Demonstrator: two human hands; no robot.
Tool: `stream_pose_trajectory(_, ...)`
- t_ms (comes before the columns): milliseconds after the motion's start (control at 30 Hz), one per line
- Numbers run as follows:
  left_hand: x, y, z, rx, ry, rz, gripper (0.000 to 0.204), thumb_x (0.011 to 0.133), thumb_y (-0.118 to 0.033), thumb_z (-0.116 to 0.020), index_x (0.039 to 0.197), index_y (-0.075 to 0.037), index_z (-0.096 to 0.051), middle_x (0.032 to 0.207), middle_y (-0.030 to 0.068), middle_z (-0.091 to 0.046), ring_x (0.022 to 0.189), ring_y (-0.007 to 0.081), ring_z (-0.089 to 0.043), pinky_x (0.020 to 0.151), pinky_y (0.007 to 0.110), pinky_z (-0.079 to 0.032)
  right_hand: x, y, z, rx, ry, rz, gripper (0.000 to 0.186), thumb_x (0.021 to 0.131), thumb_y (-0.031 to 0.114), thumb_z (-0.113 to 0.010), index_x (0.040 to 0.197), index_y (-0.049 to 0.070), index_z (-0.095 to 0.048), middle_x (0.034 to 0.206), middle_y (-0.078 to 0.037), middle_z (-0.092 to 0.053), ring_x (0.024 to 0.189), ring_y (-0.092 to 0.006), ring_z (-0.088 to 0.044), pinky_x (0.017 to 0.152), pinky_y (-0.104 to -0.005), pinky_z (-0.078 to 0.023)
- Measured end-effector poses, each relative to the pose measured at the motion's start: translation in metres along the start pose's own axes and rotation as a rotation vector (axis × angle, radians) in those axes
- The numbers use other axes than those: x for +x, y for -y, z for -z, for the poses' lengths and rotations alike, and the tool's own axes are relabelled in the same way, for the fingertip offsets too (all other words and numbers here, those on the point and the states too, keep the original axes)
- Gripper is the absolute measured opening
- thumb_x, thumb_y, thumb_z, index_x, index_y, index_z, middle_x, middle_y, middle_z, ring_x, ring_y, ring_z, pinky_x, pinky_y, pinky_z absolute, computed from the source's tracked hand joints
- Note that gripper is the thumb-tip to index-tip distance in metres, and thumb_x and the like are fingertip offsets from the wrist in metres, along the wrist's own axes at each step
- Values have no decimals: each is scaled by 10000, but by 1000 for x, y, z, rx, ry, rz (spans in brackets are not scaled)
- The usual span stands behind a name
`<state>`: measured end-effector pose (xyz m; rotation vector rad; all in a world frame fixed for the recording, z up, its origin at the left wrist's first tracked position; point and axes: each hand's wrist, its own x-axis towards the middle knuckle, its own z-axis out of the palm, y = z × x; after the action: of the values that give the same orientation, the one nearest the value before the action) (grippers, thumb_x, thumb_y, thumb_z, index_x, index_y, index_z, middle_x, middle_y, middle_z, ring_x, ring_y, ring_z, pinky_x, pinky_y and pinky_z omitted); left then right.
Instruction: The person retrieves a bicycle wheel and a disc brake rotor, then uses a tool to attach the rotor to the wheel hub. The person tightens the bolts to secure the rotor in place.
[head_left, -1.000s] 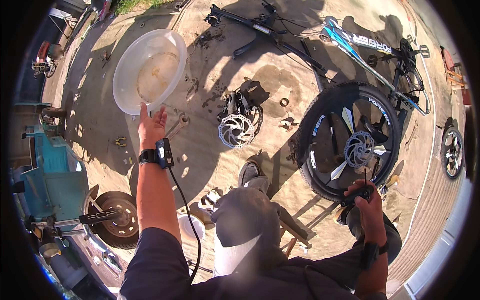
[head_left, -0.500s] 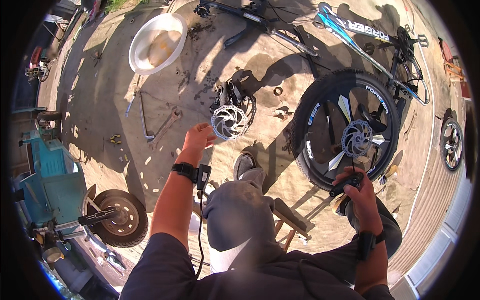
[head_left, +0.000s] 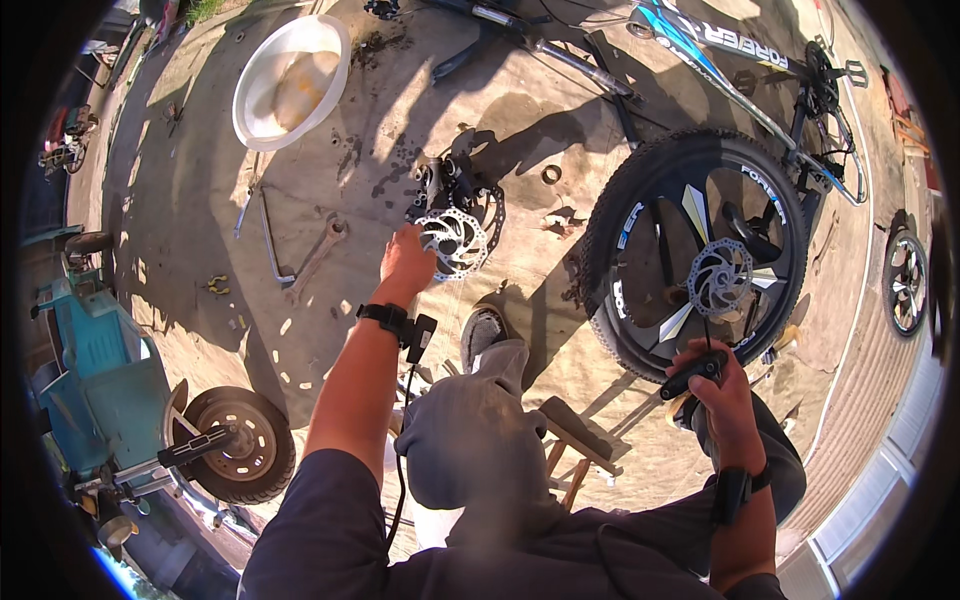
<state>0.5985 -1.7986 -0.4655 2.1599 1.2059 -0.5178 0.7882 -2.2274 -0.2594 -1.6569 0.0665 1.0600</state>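
Observation:
My left hand (head_left: 408, 260) reaches to the left edge of a silver brake disc (head_left: 462, 262), fingers curled against its rim. That disc rests on a small heap of black bike parts (head_left: 440, 185) on the ground. In my right hand (head_left: 725, 385) is a black-handled hex key (head_left: 694, 374), held in closed fingers. Its thin shaft points up toward the centre of a bike wheel (head_left: 622, 300) lying flat. Another brake disc (head_left: 721, 277) is mounted on this wheel's hub. My left fingertips are partly hidden.
A bike frame (head_left: 720, 95) lies beyond the wheel. A white basin (head_left: 250, 105), an open-ended wrench (head_left: 318, 258) and an L-shaped wrench (head_left: 267, 230) are on the left. A metal ring (head_left: 551, 175) lies near the middle. A teal vehicle (head_left: 110, 350) with a front tyre stands at lower left.
My left hand has moved forward and slightly right, from beside the loose brake disc onto its edge. My right hand keeps its hold on the hex key in nearly the same place.

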Motion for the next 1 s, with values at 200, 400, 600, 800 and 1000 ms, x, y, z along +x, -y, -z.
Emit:
stream_pose_trajectory(200, 33, 20, -17, 51, 47, 40, 741, 916, -258, -679, 1560, -61, -370, 1645, 147, -326, 1514, 312, -323, 1233, 404, -298, 8, 6, -3, 53, -22, -63, 541, 796, -27, -658, 1315, -48, -508, 1119, -152, -670, 1048, -251, -682, 985, -386, -540)
stream_pose_trajectory(400, 43, 26, -22, 52, 40, 53, 722, 909, -219, -677, 1546, -58, -377, 1528, 180, -481, 1385, 367, -496, 1140, 451, -424, 14, 11, -7, 65, -41, -93, 546, 785, -40, -643, 1313, -51, -505, 1110, -156, -671, 1048, -256, -681, 991, -384, -535)
stream_pose_trajectory(600, 36, 29, -17, -115, -66, 29, 413, 898, -180, -672, 1285, -41, -644, 1155, 195, -719, 1101, 362, -683, 941, 463, -534, 19, 12, -12, 47, -36, -82, 548, 790, -38, -643, 1319, -51, -501, 1122, -164, -670, 1054, -257, -681, 986, -389, -538)
stream_pose_trajectory(800, 2, 80, -13, -537, 1, 72, 241, 908, -135, -681, 1115, -12, -701, 918, 121, -754, 849, 213, -712, 774, 349, -542, 25, 12, -19, -16, -11, -53, 623, 824, 185, -779, 1333, -34, -495, 1120, -161, -670, 1053, -283, -688, 980, -409, -541)
stream_pose_trajectory(1000, -26, 163, 8, -414, 28, 278, 255, 896, -125, -674, 1122, -12, -705, 920, 129, -741, 879, 296, -715, 794, 393, -548, 28, 17, -26, 38, 6, -66, 556, 812, 8, -670, 1338, -50, -498, 1157, -162, -660, 1068, -259, -676, 992, -391, -537)
